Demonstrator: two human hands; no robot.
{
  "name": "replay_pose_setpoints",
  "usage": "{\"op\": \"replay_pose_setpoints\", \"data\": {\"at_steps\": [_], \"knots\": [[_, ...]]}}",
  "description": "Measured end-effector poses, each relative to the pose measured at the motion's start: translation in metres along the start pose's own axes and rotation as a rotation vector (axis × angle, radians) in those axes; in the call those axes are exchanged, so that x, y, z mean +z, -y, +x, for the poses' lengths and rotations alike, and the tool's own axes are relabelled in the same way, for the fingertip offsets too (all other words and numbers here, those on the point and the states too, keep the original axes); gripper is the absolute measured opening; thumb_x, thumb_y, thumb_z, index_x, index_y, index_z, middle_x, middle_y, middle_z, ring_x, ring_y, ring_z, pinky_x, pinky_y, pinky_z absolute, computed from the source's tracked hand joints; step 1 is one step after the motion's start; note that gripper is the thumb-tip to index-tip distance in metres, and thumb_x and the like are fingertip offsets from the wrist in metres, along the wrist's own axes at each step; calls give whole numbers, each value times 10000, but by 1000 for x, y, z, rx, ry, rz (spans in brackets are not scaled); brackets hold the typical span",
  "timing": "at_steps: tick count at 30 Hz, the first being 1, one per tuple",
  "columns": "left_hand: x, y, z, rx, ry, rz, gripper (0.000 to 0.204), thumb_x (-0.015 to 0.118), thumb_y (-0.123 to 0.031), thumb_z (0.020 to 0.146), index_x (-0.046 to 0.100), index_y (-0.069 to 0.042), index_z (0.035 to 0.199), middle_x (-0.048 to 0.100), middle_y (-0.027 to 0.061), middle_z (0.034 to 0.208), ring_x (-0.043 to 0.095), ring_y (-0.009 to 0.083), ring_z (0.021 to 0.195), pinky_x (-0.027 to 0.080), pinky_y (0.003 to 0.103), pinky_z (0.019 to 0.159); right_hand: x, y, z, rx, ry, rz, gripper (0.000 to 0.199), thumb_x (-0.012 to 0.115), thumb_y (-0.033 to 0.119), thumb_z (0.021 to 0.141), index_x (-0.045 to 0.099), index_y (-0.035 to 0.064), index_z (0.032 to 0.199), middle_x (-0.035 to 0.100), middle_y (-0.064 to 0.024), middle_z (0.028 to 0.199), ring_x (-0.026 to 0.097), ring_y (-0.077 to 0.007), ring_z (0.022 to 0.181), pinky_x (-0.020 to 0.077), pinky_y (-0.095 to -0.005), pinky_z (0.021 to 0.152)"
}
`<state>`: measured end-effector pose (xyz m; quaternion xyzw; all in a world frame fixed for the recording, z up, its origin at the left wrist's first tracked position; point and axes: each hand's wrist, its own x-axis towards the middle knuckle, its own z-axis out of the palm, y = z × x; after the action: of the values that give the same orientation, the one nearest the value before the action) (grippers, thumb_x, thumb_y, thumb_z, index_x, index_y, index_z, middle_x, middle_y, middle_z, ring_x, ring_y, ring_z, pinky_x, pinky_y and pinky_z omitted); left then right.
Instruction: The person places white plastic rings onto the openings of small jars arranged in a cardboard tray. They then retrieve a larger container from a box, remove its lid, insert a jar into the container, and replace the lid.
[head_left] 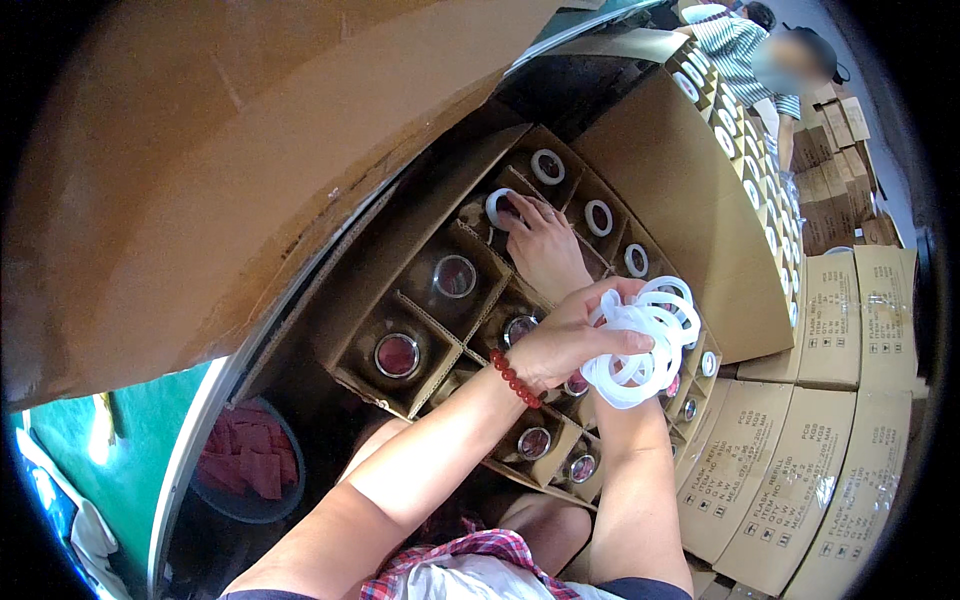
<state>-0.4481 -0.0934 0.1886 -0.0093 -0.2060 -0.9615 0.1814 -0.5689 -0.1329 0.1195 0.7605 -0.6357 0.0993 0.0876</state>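
Note:
My left hand (590, 335), with a red bead bracelet at the wrist, is closed around a bunch of white translucent rings (640, 350). Its forearm crosses over my right one. Farther off, my right hand (545, 240) reaches into a divided cardboard box (345, 372), its fingertips on a white ring (497, 208) at the mouth of a glass vessel in one compartment. Other compartments hold round glass mouths, such as a bare glass mouth (454, 276) and one with a reddish look (397, 355). Several far compartments show ringed mouths, such as a white ring (547, 167).
A large cardboard panel (220, 180) fills the upper left. At right, a raised box flap (680, 220) borders another box of ringed vessels (752, 190). Stacked cartons (780, 480) stand at lower right. A tub (290, 490) of red pieces sits lower left. Another person (735, 50) is at far right.

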Motion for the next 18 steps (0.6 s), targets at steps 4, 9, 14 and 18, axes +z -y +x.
{"op": "replay_pose_setpoints", "data": {"at_steps": [4, 9, 14, 18], "knots": [[-1, 1, 0, 19, -8, 18, 591, 757, -38, 745, 474, -14, 1263, 596, 57, 1117, 580, 137, 1027, 477, 300, 899, -2, -9, 2, 77, 8, 228, 262, 568, 75, 804, 641, 91, 1055, 557, -120, 1262, 535, -314, 1142, 432, -430, 945], [0, -4, -1, 18, -47, 23, 579, 756, -46, 749, 479, -17, 1257, 600, 47, 1096, 581, 125, 1011, 478, 292, 892, -2, -10, -5, 101, -30, 185, 276, 568, 59, 810, 641, 103, 1073, 576, -83, 1238, 549, -299, 1105, 429, -426, 916], [-2, 0, 0, 19, -56, 36, 566, 754, -49, 754, 480, -14, 1249, 599, 44, 1082, 579, 118, 1009, 479, 283, 883, -2, 0, -2, 112, -29, 35, 353, 570, 72, 806, 627, 156, 1144, 559, -64, 1242, 530, -277, 1122, 361, -473, 979], [-1, 0, 0, 46, -38, 29, 566, 753, -44, 755, 476, -7, 1248, 597, 50, 1090, 580, 118, 1014, 487, 278, 870, -9, 6, 5, 51, 35, -142, 410, 566, 66, 796, 619, 204, 1179, 553, -41, 1226, 519, -261, 1137, 319, -521, 1011]]}}
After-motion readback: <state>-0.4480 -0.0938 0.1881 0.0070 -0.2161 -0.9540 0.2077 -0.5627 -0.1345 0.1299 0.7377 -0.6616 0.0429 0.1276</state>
